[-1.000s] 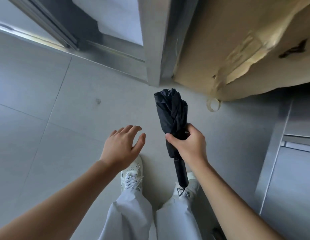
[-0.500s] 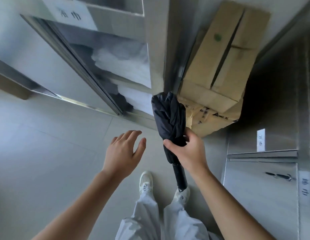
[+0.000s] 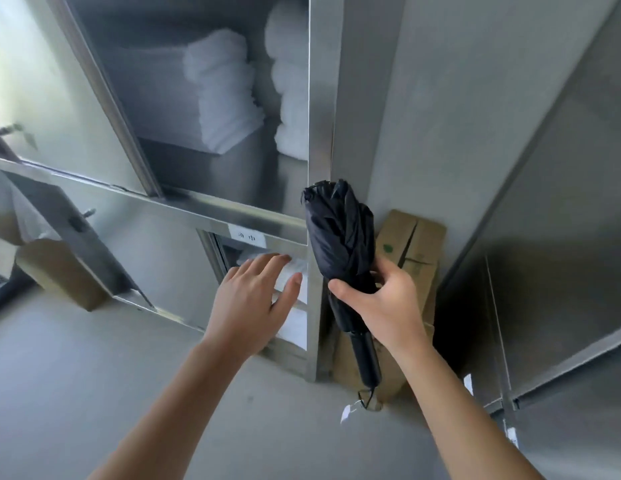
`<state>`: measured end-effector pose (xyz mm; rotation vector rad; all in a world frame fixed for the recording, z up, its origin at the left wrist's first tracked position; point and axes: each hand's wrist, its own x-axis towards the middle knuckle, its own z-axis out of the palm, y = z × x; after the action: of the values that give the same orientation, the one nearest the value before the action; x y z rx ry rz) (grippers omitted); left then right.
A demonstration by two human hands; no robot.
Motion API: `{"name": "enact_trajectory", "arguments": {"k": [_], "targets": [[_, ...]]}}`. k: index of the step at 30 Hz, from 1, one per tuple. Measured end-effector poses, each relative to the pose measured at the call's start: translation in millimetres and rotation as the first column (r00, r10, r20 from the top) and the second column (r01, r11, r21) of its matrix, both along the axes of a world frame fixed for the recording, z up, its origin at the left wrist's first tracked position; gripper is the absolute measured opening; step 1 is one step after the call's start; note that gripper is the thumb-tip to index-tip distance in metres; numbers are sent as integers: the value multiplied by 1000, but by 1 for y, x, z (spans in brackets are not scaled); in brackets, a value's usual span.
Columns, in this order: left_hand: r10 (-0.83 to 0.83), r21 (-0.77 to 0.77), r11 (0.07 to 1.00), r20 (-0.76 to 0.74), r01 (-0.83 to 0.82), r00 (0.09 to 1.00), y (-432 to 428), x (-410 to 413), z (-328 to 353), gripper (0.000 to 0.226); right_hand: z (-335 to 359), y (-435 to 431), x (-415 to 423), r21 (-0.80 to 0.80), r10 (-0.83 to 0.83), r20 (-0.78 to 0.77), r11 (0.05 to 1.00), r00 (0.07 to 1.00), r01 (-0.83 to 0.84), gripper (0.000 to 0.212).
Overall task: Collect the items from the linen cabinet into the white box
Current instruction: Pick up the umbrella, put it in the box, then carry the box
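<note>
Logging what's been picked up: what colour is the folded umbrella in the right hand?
Black all over, canopy and handle alike. The umbrella shows clearly in the head view, in the right hand.

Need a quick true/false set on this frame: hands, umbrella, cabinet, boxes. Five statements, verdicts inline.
1. The right hand holds a folded black umbrella. True.
2. The left hand grips a towel. False: it is open and empty, reaching toward the lower cabinet compartment.
3. White towels are stacked on the upper cabinet shelf. True.
4. The umbrella is opened out. False: it is folded shut, handle pointing down.
5. A cardboard box stands behind the umbrella, beside the cabinet. True.
</note>
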<state>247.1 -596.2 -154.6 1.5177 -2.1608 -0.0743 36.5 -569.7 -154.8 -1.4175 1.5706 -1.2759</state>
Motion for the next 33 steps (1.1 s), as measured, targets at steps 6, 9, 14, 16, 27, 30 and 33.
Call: {"name": "enact_trajectory", "arguments": {"k": [6,9,14,16,27,30,33], "targets": [[-67,-76,995,13,68,998,-6,22,59,50,63,-4,9,-120,-14,-12,993,1000,13,26],[-77,-136,987,36,81,996,-7,41,82,48,79,-3,22,-131,-13,-19,991,1000,11,26],[-50,-171,982,155,77,987,-9,80,96,43,82,0,54,-113,-4,-40,994,999,-1,29],[-30,-165,985,173,59,984,-8,95,94,43,80,1,68,-103,0,-54,995,999,-6,29],[147,-132,983,152,-127,977,6,184,95,51,86,-27,151,-103,177,-20,979,984,-178,29],[241,-131,966,123,-224,963,13,209,96,52,86,-46,183,-97,279,-27,955,960,-280,28],[372,-113,925,79,-363,925,31,235,89,51,78,-65,220,-67,412,-49,908,910,-414,28]]}}
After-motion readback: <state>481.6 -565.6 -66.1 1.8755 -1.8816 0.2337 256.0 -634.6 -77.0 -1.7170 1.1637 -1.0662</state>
